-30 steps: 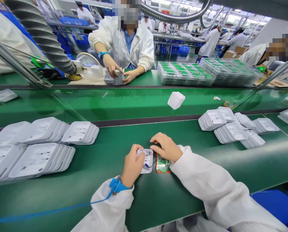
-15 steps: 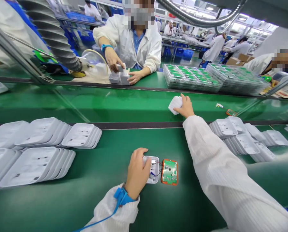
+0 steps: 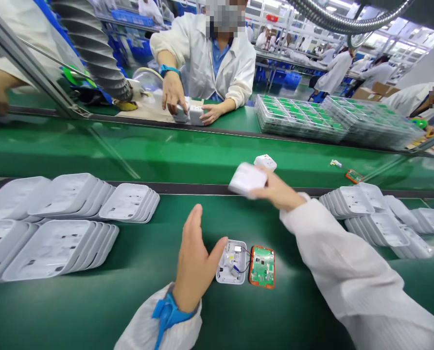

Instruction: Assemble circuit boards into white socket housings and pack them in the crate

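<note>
The right hand (image 3: 275, 190) grips a white cover (image 3: 247, 179) by its near edge, holding it in the air above the dark strip between the belts, blurred, its flat face turned up; the left hand (image 3: 195, 257) is open and holds nothing, fingers straight and lifted, thumb tip just beside the left edge of the open white shell (image 3: 232, 261) that lies on the green belt (image 3: 93, 301); inside the shell small parts and thin wires show, and the wires run to the green circuit board (image 3: 262, 266) in an orange frame, which lies touching the shell's right side; a blue wrist strap (image 3: 165, 313) sits on the left wrist.

By the look of it, the step in hand is bringing a cover toward the open shell; the next move would call for turning the cover to match the shell's outline, and for the board and its wires to be seated inside first, or they may be pinched.

Farther out, one more white cover (image 3: 265, 162) rests on the far belt; stacks of white shells (image 3: 60, 228) lie to the left and more stacks (image 3: 377, 214) to the right; across the line a co-worker's hands (image 3: 173, 92) handle white pieces beside trays of green boards (image 3: 300, 119).
</note>
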### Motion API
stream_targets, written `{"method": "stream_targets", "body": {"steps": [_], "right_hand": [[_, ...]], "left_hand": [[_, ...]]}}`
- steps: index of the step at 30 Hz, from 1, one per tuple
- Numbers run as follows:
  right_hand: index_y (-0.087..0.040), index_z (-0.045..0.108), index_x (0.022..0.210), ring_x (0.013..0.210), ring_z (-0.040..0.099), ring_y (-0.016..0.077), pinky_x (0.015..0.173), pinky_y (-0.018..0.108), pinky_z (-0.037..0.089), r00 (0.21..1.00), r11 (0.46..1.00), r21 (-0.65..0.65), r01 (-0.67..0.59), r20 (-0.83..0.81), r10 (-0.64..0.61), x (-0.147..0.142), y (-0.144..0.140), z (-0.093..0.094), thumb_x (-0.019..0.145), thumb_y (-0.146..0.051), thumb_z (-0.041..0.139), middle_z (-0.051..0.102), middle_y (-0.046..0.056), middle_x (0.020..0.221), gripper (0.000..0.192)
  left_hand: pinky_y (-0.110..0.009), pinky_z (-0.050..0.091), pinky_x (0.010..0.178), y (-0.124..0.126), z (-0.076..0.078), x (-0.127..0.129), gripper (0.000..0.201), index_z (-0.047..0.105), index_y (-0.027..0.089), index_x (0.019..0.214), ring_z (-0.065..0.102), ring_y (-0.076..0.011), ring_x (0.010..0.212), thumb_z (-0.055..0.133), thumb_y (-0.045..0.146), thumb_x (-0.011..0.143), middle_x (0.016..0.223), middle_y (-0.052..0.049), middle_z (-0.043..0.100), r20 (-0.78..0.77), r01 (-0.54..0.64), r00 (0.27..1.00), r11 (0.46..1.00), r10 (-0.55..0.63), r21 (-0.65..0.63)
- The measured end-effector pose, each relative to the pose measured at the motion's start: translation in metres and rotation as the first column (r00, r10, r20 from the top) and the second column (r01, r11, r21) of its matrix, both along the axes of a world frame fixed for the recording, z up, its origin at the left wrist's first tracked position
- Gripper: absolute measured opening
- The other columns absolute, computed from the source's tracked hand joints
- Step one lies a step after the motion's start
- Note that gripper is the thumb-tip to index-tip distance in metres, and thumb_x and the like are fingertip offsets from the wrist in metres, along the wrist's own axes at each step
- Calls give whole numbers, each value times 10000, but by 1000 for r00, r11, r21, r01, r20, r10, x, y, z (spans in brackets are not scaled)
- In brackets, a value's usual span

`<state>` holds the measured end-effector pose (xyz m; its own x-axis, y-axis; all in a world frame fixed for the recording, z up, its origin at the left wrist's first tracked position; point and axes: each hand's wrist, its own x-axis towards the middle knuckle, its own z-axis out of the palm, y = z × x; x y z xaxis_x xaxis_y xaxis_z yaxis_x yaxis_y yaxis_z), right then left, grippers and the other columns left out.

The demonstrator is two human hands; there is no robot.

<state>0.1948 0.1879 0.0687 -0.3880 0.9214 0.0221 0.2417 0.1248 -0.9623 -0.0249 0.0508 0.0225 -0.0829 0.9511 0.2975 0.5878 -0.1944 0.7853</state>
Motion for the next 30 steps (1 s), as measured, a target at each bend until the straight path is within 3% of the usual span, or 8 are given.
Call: {"method": "stream_targets", "body": {"steps": [4, 6, 8, 9, 12, 16, 25, 30], "right_hand": [[-190, 492, 1160, 882, 607, 185, 745, 337, 517, 831, 727, -405, -554, -216, 512, -38, -56, -10, 749, -527, 638, 615, 73, 1038, 551], [-176, 514, 1139, 855, 611, 181, 757, 351, 513, 851, 785, -343, -515, -94, 517, -38, -43, -14, 822, -587, 519, 622, 87, 1010, 518], [-172, 508, 1160, 943, 589, 206, 864, 408, 470, 953, 972, -64, -227, 190, 235, -29, -8, -17, 854, -559, 487, 596, 118, 1098, 494], [-170, 489, 1191, 1032, 552, 235, 931, 445, 422, 947, 986, 166, -6, 319, -48, -22, 14, -20, 836, -519, 537, 557, 140, 1177, 500], [-109, 382, 1311, 1201, 408, 359, 993, 555, 304, 666, 803, 520, 291, 492, -560, -6, 73, -37, 714, -413, 684, 386, 231, 1343, 735], [-69, 371, 1309, 1110, 450, 365, 921, 515, 349, 531, 805, 515, 293, 613, -585, 0, 104, -67, 710, -372, 658, 436, 245, 1245, 730], [-91, 408, 1280, 1089, 519, 334, 909, 444, 407, 689, 861, 402, 312, 529, -496, 2, 80, -54, 668, -405, 663, 528, 205, 1219, 734], [-196, 511, 1170, 983, 574, 259, 869, 419, 440, 886, 961, 164, 225, 376, -272, -4, 30, -24, 683, -487, 657, 593, 93, 1159, 586]], "left_hand": [[-415, 442, 982, -6, 12, -11, 682, 369, 250, 1377, 490, -281, 1217, 644, 351, 761, 1384, -100, 453, 234, 178, 963, 967, -133, -181], [-361, 506, 872, -12, 15, -15, 589, 463, 247, 1280, 586, -246, 1064, 664, 361, 738, 1251, -81, 556, 402, 146, 915, 951, -26, -271], [-340, 522, 821, -16, 15, -19, 579, 474, 239, 1237, 606, -227, 1006, 685, 368, 713, 1190, -70, 584, 544, 38, 824, 942, 160, -334], [-339, 521, 823, -18, 15, -23, 580, 471, 236, 1226, 605, -223, 1010, 691, 367, 706, 1178, -66, 590, 595, -19, 765, 932, 246, -361], [-358, 490, 895, -21, 11, -38, 549, 473, 222, 1183, 584, -217, 1066, 697, 346, 698, 1166, -62, 593, 651, -211, 617, 890, 442, -404], [-397, 464, 936, -22, -4, -66, 510, 458, 205, 1121, 572, -217, 1075, 689, 355, 692, 1123, -67, 582, 576, -469, 562, 802, 594, -369], [-472, 451, 917, -11, -24, -91, 565, 392, 203, 999, 561, -265, 1054, 727, 441, 612, 1077, -100, 545, 333, -792, 382, 491, 862, -364], [-469, 465, 892, -8, -21, -90, 576, 365, 192, 1026, 553, -280, 1069, 685, 496, 656, 1126, -147, 517, 386, -773, 371, 511, 845, -376]]}}
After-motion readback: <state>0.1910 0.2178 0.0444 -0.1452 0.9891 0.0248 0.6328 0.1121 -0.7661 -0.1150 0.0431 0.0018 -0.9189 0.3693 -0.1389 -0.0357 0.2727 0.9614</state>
